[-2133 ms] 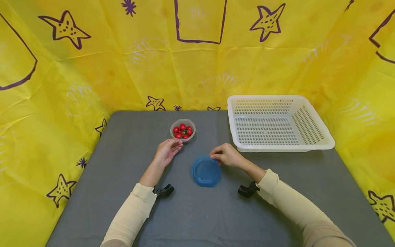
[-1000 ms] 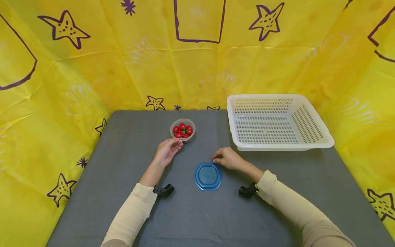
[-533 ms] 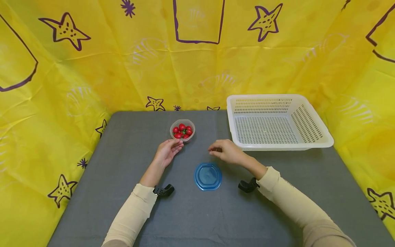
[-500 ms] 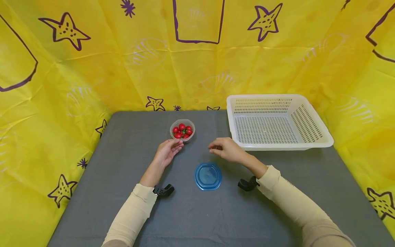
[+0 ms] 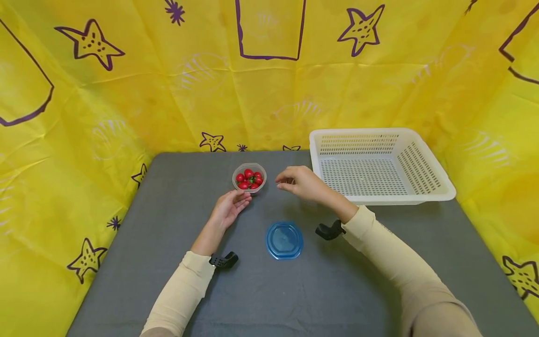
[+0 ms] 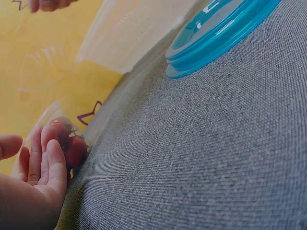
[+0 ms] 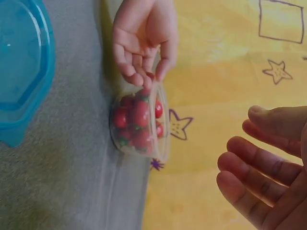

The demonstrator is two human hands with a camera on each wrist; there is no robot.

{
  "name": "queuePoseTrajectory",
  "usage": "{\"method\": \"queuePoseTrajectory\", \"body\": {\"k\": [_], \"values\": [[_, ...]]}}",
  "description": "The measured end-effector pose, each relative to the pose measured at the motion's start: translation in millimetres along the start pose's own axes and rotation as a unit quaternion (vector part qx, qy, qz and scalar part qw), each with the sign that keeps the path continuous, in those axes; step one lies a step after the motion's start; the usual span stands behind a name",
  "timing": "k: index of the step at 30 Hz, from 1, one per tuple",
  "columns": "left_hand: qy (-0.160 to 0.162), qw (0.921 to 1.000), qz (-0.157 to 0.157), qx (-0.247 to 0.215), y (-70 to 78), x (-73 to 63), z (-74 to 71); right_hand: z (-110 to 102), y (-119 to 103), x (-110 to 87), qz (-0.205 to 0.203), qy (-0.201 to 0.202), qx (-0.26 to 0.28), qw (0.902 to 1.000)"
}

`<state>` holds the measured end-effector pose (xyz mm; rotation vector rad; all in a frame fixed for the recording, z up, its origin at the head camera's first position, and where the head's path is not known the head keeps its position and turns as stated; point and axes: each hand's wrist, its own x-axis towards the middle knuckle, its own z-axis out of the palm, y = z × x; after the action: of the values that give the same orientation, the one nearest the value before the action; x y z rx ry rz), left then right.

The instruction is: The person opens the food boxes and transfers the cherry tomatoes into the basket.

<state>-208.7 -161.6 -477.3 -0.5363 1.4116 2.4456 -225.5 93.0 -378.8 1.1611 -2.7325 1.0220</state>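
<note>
Blue lid (image 5: 284, 240) lies before the bowl (image 5: 250, 164): I judge uncovering done, tomatoes (image 5: 249, 173) remaining inside. Left hand (image 5: 229, 207) loosely touches it; right hand (image 5: 302, 183), relaxed, holds nothing beside it.

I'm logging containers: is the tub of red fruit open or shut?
Open: the tub shows its red fruit uncovered, and the blue lid lies apart on the table.

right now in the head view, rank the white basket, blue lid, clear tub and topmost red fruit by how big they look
1. White basket
2. Blue lid and clear tub: too alike to rank, since the lid lies nearer the camera
3. Topmost red fruit
</note>
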Motion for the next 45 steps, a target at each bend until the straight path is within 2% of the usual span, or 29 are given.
{"method": "queuePoseTrajectory", "body": {"k": [8,18,27,36,39,45], "values": [[0.007,0.9999,0.007,0.013,0.9,1.3,-0.9,8.5,-7.1,25.1,-0.008,-0.025,-0.016,0.9995],[-0.002,1.0,0.006,-0.001,0.0,1.2,-2.0,24.2,-15.4,50.1,0.003,-0.05,-0.032,0.9982],[-0.01,0.9998,0.018,0.004,-0.1,0.7,-1.8,42.9,-8.0,70.2,0.023,-0.052,-0.052,0.997],[-0.013,0.9998,0.018,0.003,1.2,2.7,-5.9,61.1,-1.3,83.5,0.026,-0.093,-0.085,0.9917],[-0.011,0.9998,0.017,0.003,1.3,2.3,-5.9,64.8,2.1,87.2,0.042,-0.088,-0.094,0.9908],[-0.006,0.9999,0.015,0.005,1.3,1.4,-4.5,69.7,6.0,94.7,0.077,-0.052,-0.134,0.9866]]}}
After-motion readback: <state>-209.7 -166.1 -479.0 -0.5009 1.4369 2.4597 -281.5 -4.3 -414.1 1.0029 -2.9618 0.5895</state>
